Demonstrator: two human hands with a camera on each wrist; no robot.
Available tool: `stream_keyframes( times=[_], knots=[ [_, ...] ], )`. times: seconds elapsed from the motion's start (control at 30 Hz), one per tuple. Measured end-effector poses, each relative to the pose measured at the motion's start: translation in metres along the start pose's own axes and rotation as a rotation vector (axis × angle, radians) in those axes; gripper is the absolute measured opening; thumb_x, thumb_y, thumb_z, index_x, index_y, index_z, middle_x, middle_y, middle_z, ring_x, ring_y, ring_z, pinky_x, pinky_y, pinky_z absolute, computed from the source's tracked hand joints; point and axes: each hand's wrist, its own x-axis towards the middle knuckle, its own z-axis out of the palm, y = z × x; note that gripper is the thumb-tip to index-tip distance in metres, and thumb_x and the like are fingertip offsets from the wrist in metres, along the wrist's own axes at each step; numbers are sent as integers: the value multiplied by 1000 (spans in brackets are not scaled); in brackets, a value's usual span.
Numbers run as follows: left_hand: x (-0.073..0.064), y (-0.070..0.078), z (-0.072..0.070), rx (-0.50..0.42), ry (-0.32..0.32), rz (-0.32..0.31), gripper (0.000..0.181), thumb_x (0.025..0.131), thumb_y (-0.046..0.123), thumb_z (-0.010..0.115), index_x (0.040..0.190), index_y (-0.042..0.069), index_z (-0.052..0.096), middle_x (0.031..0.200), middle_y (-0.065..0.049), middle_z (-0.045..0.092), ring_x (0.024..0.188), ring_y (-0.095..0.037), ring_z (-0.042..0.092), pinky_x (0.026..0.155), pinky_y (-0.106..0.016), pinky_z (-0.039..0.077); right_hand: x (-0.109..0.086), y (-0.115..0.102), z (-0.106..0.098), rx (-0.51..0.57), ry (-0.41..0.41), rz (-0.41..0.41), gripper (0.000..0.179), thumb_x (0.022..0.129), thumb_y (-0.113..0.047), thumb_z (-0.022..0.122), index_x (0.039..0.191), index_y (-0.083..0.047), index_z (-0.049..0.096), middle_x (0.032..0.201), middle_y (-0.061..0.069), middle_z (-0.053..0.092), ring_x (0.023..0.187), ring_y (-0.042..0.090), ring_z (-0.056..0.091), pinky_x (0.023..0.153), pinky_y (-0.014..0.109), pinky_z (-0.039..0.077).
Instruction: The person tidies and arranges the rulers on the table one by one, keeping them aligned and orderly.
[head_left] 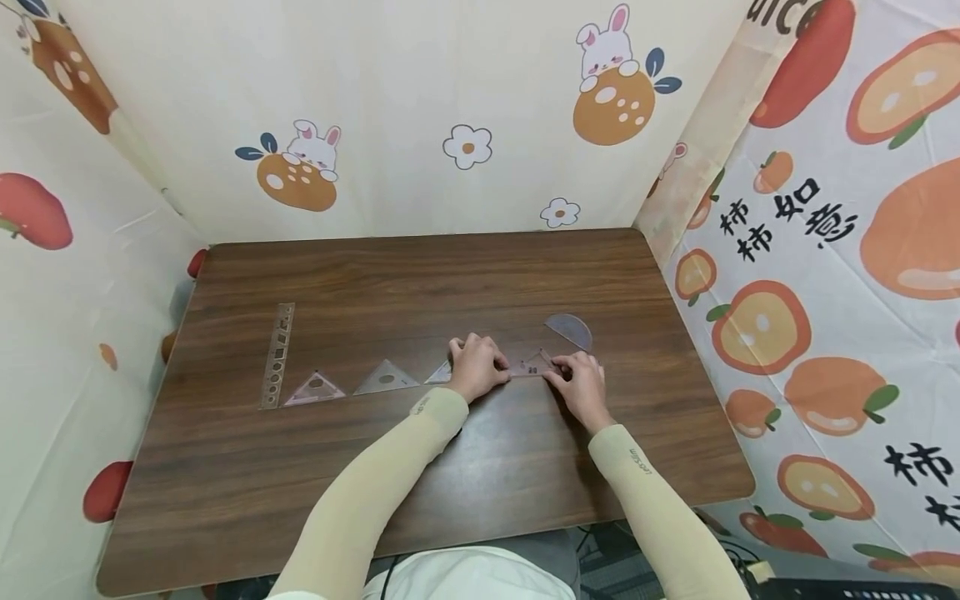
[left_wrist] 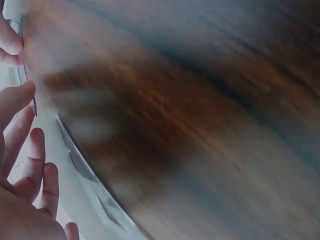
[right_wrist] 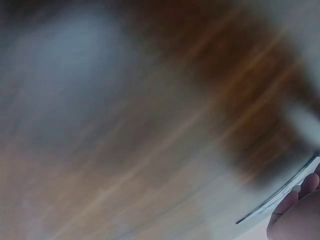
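Both hands hold a pinkish see-through set square [head_left: 529,367] by its ends, low over the wooden table. My left hand [head_left: 477,367] pinches its left end between thumb and finger; in the left wrist view the thumb [left_wrist: 19,100] lies at its thin edge. The right hand [head_left: 581,385] pinches the right end. Another clear set square [head_left: 439,375] lies partly hidden behind the left hand. Just beyond the right hand is a clear half-round protractor [head_left: 572,329]. The right wrist view shows curled fingers [right_wrist: 287,205] beside a thin, dark-edged clear piece.
Left along the brown table [head_left: 420,287] lie a clear stencil ruler [head_left: 277,357] set nearly upright in view, a pinkish set square [head_left: 316,388] with a round hole, and a clear set square [head_left: 386,377]. Printed sheets [head_left: 405,108] enclose the table's back and sides.
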Motion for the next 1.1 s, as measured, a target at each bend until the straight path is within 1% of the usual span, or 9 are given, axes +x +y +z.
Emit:
stream_keyframes(
  times=[0.23,0.43,0.6,0.8,0.93,1.1],
  knots=[
    [4,4,9,-4,11,3,10,74,34,80,82,27,78,91,10,66,101,-18,51,99,-53,21,-1,6,-3,-6,14,10,32,80,-34,76,104,-14,73,92,4,60,89,22,47,79,36,29],
    [6,2,13,-3,0,-3,13,74,36,80,84,28,78,92,10,66,101,-17,51,99,-52,21,-1,8,-2,-7,15,11,30,81,-33,76,103,-13,73,94,5,60,90,23,48,82,38,30],
    [8,-1,8,7,-35,9,16,73,40,81,84,29,78,94,8,66,103,-19,51,97,-54,21,-2,7,-1,-18,31,-2,31,81,-32,76,104,-11,72,94,6,61,92,25,50,83,41,32],
    [10,-4,-1,-16,-98,9,15,73,38,81,85,29,79,96,7,66,107,-22,50,97,-55,19,-4,5,1,-14,59,-27,30,80,-31,77,101,-11,73,89,5,59,93,26,51,82,41,33],
    [12,-8,-5,-32,-124,12,15,74,36,82,86,28,79,97,8,66,108,-24,49,95,-54,19,-3,4,1,-10,53,-30,30,80,-32,77,101,-11,73,89,5,59,94,26,51,83,42,33],
    [13,-11,-8,-42,-160,17,15,74,38,81,86,28,79,99,8,65,108,-23,47,94,-53,18,-3,4,1,-4,43,-27,30,80,-32,77,102,-11,73,91,5,60,96,26,51,84,42,33]
  ],
)
